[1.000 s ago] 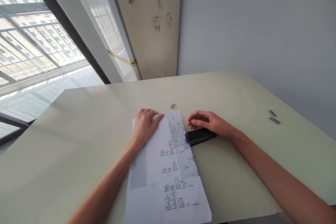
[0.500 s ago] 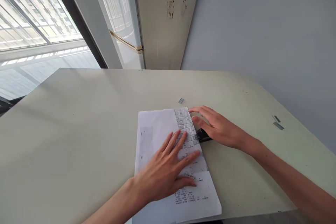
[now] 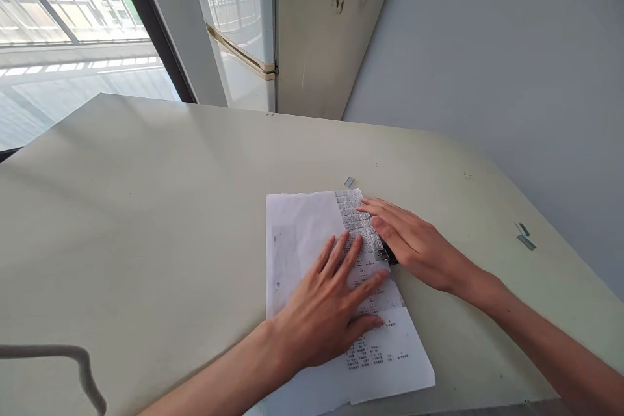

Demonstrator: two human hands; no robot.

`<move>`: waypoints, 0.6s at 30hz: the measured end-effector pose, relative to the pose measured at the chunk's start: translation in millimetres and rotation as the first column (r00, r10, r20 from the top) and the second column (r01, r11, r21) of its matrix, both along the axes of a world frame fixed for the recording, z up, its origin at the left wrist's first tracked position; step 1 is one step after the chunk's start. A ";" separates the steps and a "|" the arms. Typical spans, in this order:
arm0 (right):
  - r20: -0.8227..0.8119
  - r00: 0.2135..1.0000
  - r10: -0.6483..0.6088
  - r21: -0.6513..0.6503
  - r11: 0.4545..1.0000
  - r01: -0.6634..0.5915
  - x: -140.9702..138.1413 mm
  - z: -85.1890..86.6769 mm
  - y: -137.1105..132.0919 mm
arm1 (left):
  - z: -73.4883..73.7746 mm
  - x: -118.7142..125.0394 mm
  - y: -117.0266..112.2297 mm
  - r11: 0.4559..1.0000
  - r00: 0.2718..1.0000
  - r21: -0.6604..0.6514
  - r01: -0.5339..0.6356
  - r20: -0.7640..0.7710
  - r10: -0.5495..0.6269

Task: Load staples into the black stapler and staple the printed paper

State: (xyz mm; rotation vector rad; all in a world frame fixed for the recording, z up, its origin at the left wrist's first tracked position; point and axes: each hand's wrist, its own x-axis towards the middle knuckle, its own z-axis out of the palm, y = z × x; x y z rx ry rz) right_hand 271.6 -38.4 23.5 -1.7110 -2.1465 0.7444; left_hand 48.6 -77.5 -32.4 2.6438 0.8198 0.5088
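White printed paper sheets [image 3: 302, 214] lie on the table. Dense dark lines fill a strip [image 3: 353, 213] along their upper right edge, with printed text below it. My left hand [image 3: 331, 305] rests flat on the sheets, its fingers spread. Along the right edge, my right hand [image 3: 409, 237] has its fingers stretched out, the tips touching the lined strip. Under that hand is a black stapler [image 3: 390, 255], its metal end over the paper edge. Most of the stapler's body is hidden by the right hand.
A small grey staple strip [image 3: 349, 181] lies beyond the paper. More staple strips [image 3: 526, 242] are at the right of the table [image 3: 160, 208]. A grey cord-like thing [image 3: 73, 352] shows at lower left. Behind stand a fridge [image 3: 244, 26], a wall and a window.
The view has tilted and shifted. My right hand has come further over the paper's edge, fingertips now on the lined strip. The grey cord-like thing has come into view. My left hand stays on the sheets.
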 end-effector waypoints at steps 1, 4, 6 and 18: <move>0.008 1.000 -0.001 -0.005 1.000 0.001 -0.3 0.0 -0.1 | -0.3 0.4 0.0 1.000 1.000 -0.002 -0.002 0.005 0.002; 0.026 1.000 -0.002 -0.015 1.000 0.003 -0.2 -0.1 -0.3 | -0.9 1.2 0.2 1.000 1.000 -0.012 -0.003 0.015 0.003; 0.025 1.000 0.000 -0.022 1.000 0.001 1.3 -0.2 -0.2 | -1.3 1.7 0.3 1.000 1.000 -0.020 -0.003 0.014 0.003; -0.037 0.999 0.034 -0.050 0.998 -0.036 9.1 -0.1 -0.5 | -0.2 4.0 3.2 0.999 1.000 -0.038 -0.013 0.010 0.013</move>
